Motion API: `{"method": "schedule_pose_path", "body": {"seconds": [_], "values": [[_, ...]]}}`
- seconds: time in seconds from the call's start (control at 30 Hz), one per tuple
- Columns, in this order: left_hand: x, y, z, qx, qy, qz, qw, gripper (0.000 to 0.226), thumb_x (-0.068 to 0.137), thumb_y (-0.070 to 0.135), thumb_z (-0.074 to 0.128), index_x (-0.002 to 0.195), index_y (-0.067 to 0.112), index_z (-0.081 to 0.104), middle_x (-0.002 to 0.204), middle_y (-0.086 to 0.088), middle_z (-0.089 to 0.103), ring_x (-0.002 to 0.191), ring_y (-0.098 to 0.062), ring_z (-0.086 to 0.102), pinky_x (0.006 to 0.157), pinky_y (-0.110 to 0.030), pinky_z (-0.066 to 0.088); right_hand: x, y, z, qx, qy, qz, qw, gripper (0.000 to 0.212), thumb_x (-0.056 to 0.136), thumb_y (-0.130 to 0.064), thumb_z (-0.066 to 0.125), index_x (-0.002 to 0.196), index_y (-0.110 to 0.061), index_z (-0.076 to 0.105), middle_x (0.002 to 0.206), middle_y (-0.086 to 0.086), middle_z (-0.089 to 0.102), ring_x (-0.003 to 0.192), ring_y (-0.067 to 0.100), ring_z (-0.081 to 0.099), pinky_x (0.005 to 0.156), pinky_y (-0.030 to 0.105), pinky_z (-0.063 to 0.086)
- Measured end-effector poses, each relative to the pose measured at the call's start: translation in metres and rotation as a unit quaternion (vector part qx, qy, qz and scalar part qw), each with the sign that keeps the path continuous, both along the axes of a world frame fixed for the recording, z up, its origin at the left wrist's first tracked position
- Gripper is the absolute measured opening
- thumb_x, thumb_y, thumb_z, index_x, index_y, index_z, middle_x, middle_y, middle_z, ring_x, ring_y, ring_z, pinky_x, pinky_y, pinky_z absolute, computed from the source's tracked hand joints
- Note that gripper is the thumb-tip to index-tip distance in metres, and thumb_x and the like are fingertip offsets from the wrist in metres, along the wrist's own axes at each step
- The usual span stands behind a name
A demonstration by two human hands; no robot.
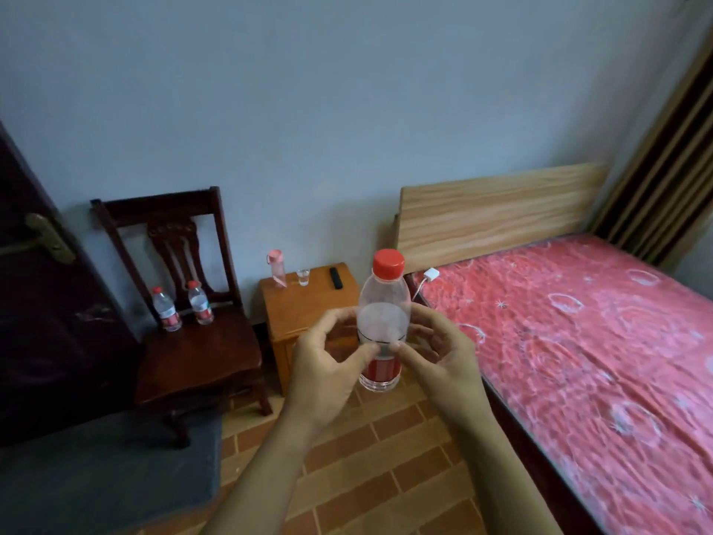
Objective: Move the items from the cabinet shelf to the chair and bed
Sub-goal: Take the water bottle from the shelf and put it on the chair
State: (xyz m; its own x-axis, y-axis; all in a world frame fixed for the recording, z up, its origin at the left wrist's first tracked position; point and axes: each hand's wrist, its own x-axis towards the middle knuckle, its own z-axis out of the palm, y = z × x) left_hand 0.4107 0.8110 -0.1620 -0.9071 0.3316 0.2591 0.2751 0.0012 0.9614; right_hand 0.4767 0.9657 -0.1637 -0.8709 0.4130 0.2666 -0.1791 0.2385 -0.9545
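Observation:
I hold a clear water bottle point(383, 314) with a red cap and red label upright in mid-air, in front of the small cabinet. My left hand point(328, 364) grips it from the left and my right hand point(440, 357) from the right, thumbs meeting on the label. Two more red-capped water bottles point(166, 308) point(200, 302) stand at the back of the dark wooden chair's seat point(200, 353). The bed point(578, 341) with a red patterned cover lies on the right.
The orange wooden cabinet point(304, 307) carries a pink bottle point(277, 267), a small glass point(303, 277) and a black remote point(335, 278). A white charger point(431, 274) lies at the bed's head. A dark door point(42, 303) is at left, a grey mat point(108, 469) below it.

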Motion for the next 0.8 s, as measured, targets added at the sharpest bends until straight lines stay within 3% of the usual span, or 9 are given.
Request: {"method": "schedule_pose_path", "body": {"seconds": [0.27,0.47,0.6,0.8], "values": [[-0.107,-0.015,-0.013,0.048,-0.017,0.047,0.998,0.039,0.072,0.037,0.083,0.109,0.036,0.069,0.109,0.011,0.075,0.106,-0.017,0.072,0.09,-0.048,0.06,-0.119,-0.013,0.003,0.013,-0.02,0.037,0.999,0.046,0.085,-0.006,0.078,0.125,-0.023,0.066,0.116,-0.004,0.075,0.108,0.012,0.071,0.094,0.035,0.061],[-0.183,-0.033,-0.019,0.053,-0.032,0.073,0.995,0.043,0.074,0.035,0.083,0.114,0.032,0.067,0.113,0.011,0.073,0.108,-0.013,0.07,0.088,-0.042,0.062,-0.21,-0.026,0.002,0.042,-0.042,0.072,0.996,0.051,0.08,-0.026,0.082,0.128,-0.024,0.065,0.12,-0.001,0.074,0.111,0.016,0.071,0.094,0.04,0.06],[-0.228,-0.044,-0.026,0.038,-0.03,0.093,0.994,0.04,0.08,0.022,0.082,0.117,0.028,0.067,0.115,0.011,0.072,0.109,-0.006,0.068,0.087,-0.037,0.062,-0.26,-0.036,-0.007,0.035,-0.044,0.097,0.994,0.046,0.085,-0.011,0.079,0.127,-0.023,0.064,0.121,-0.001,0.072,0.111,0.013,0.069,0.094,0.038,0.06],[-0.303,-0.053,-0.045,0.013,-0.038,0.159,0.987,0.043,0.074,0.04,0.079,0.115,0.038,0.067,0.117,0.011,0.072,0.112,-0.01,0.068,0.087,-0.033,0.061,-0.353,-0.042,-0.03,0.034,-0.051,0.15,0.987,0.044,0.086,-0.014,0.078,0.126,-0.027,0.064,0.122,-0.006,0.071,0.111,0.013,0.069,0.093,0.037,0.061]]}}
